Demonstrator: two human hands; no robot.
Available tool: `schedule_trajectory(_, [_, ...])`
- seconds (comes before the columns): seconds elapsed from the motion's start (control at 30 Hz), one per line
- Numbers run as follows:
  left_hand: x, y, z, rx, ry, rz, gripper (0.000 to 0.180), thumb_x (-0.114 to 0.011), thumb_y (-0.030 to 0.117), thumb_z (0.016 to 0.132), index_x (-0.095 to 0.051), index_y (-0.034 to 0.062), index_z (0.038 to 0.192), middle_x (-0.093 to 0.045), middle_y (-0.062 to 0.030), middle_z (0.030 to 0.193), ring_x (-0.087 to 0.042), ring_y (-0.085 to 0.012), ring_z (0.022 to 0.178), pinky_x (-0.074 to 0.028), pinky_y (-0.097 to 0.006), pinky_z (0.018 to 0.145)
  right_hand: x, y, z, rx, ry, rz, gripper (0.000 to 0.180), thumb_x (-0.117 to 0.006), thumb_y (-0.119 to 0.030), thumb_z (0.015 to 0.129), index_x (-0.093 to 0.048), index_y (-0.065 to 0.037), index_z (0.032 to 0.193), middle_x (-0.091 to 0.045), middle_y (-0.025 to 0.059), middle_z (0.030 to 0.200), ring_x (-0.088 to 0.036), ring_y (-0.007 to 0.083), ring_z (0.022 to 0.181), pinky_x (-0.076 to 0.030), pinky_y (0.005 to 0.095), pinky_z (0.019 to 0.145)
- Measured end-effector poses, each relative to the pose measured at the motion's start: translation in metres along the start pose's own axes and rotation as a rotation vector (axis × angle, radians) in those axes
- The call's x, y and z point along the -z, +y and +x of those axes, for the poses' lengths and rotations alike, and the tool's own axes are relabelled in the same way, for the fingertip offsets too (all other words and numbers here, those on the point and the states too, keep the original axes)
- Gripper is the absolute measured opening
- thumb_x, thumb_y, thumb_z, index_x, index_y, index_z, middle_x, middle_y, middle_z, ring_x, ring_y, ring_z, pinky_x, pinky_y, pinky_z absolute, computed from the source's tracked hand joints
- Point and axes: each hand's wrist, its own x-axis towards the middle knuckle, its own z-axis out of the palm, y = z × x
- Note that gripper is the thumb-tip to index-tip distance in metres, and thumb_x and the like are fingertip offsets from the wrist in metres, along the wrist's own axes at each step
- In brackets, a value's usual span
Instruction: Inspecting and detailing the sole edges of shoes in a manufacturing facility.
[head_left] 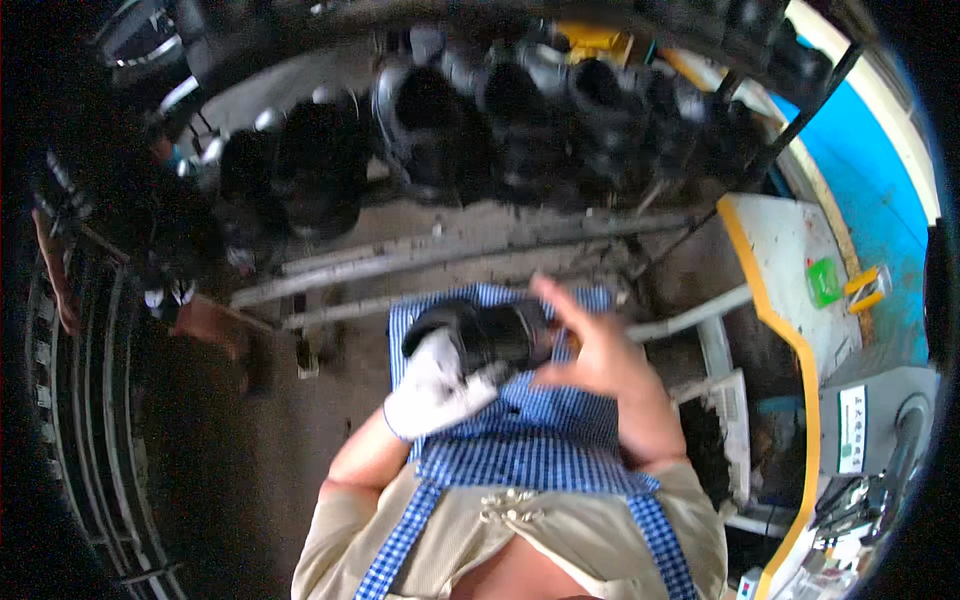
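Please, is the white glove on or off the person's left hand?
On: the white glove covers the left hand, which holds the black shoe; the right hand shows bare skin.

This looks like a shoemaking workshop: a row of black shoes point(445, 175) lines up beyond metal rails point(440, 259), a single dark shoe point(500, 337) sits over a checked apron point(525, 465), and a grey machine point(885, 395) stands beside a white worktable's point(785, 240) yellow edge.
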Motion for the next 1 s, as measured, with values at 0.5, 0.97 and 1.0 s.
schedule_trajectory(0.5, [0.038, 0.032, -0.051, -0.155, 0.512, 0.202, 0.026, -0.059, 0.015, 0.077, -0.060, 0.0006, 0.098, -0.064, -0.0167, 0.090, -0.061, -0.0306, 0.077, -0.048, -0.037, 0.070, 0.028, -0.002, -0.046, -0.171, 0.456, 0.905, 0.074, -0.080, -0.018, 0.065, -0.044, -0.002, 0.127, -0.059, 0.0164, 0.113, -0.065, 0.0235, 0.077, -0.053, 0.0299, 0.050])
schedule_trajectory(0.97, [0.047, 0.009, -0.038, -0.047, 0.456, 0.026, 0.034, -0.058, 0.002, 0.077, -0.057, -0.0004, 0.111, -0.062, -0.0129, 0.096, -0.061, -0.0232, 0.088, -0.048, -0.034, 0.081, 0.043, -0.089, 0.202, 0.630, 1.013, -0.128, 0.076, -0.082, -0.012, 0.066, -0.037, 0.002, 0.126, -0.063, 0.0120, 0.087, -0.061, 0.0166, 0.059, -0.051, 0.0273, 0.056])
schedule_trajectory(1.0, [0.055, 0.019, -0.035, -0.059, 0.479, 0.021, 0.035, -0.058, 0.000, 0.076, -0.057, -0.0006, 0.111, -0.062, -0.0128, 0.095, -0.061, -0.0228, 0.087, -0.048, -0.033, 0.080, 0.046, -0.092, 0.212, 0.626, 1.012, -0.326, 0.081, -0.083, -0.017, 0.067, -0.033, 0.002, 0.129, -0.063, 0.0112, 0.087, -0.061, 0.0162, 0.059, -0.051, 0.0264, 0.057])
